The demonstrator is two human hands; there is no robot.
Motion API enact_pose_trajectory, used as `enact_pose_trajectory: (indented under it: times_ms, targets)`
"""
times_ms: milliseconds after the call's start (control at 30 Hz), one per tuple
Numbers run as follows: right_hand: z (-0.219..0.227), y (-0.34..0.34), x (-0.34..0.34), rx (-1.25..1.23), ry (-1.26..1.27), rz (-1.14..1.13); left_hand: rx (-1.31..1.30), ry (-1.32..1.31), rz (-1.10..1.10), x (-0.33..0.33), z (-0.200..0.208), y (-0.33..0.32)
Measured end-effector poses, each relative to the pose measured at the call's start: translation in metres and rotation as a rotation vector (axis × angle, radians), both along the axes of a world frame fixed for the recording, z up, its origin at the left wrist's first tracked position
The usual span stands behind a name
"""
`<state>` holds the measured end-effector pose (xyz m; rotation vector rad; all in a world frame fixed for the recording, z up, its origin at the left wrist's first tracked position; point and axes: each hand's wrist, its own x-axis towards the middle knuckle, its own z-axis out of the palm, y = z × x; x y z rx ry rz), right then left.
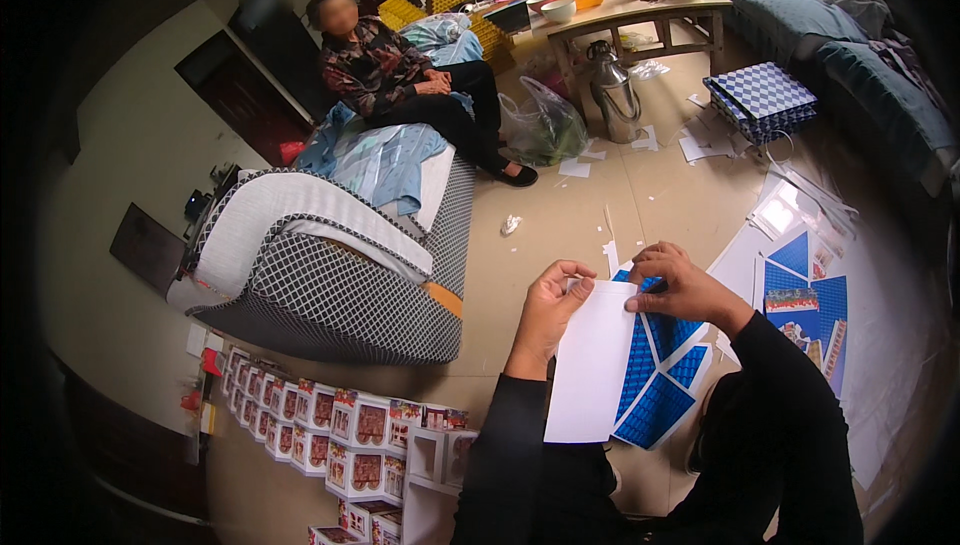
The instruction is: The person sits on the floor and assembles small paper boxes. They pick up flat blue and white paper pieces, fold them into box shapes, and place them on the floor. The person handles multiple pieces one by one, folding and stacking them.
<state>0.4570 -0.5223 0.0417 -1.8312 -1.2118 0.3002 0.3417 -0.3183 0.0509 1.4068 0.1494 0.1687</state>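
A blank white card sheet point(590, 370) hangs in front of me, its long sides running toward my lap. At its upper left corner, my left hand point(545, 313) is closed on the edge between thumb and fingers. My right hand point(685, 287) pinches the upper right corner, thumb at the edge and fingers curled over. Partly behind the white sheet is a printed blue card point(655, 411) with a roof-tile pattern and white dividing bands. Whether the right fingers touch this blue card too, I cannot tell. A thin white paper strip point(608, 228) shows just beyond my hands.
On the right lie more printed blue cut-outs point(830, 310) on white sheets. Stacked white printed card boxes point(367, 425) stand at lower left. A person point(385, 70) sits on a patterned couch point(350, 290). Paper scraps point(575, 168) and a metal flask point(613, 95) are farther off.
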Motion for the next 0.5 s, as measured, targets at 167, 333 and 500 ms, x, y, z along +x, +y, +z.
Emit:
enact_pose_trajectory:
  times_ms: [167, 333, 500]
  targets:
    - [0.005, -0.012, 0.006, 0.051, 0.082, -0.044, 0.012, 0.023, -0.009, -0.005, 0.013, -0.018]
    - [0.010, -0.023, 0.021, 0.173, -0.064, -0.101, 0.103, 0.225, -0.153, -0.015, 0.015, -0.022]
    - [0.018, -0.020, 0.005, 0.270, -0.242, -0.530, -0.011, 0.070, -0.028, -0.011, 0.014, -0.021]
